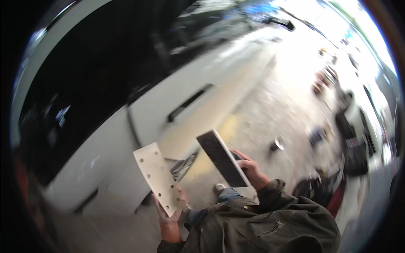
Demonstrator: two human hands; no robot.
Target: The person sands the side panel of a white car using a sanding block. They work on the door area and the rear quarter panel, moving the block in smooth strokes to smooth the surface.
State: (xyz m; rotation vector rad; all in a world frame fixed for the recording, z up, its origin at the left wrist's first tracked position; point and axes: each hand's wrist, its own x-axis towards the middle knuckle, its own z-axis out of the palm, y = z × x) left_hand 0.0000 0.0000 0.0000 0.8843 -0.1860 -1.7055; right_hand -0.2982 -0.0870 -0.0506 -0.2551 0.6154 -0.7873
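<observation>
My left hand (168,219) grips the lower end of a pale rectangular sandpaper sheet (159,178) with round holes along it. Its fingers close on both long edges. My right hand (252,170) is wrapped round the back of a long sanding block (223,159), whose dark flat face is turned toward the sheet. The block and the sheet are apart, both tilted, in front of my body. Just beyond them is the light-coloured side of a car (168,101), with beige patches low on its panels.
The car has black door handles (190,102) and dark windows. On the concrete floor (257,114) to the right stands a small shiny can (277,143). Dark bags or equipment (356,156) lie farther right, by another light vehicle. Much of the background is blurred.
</observation>
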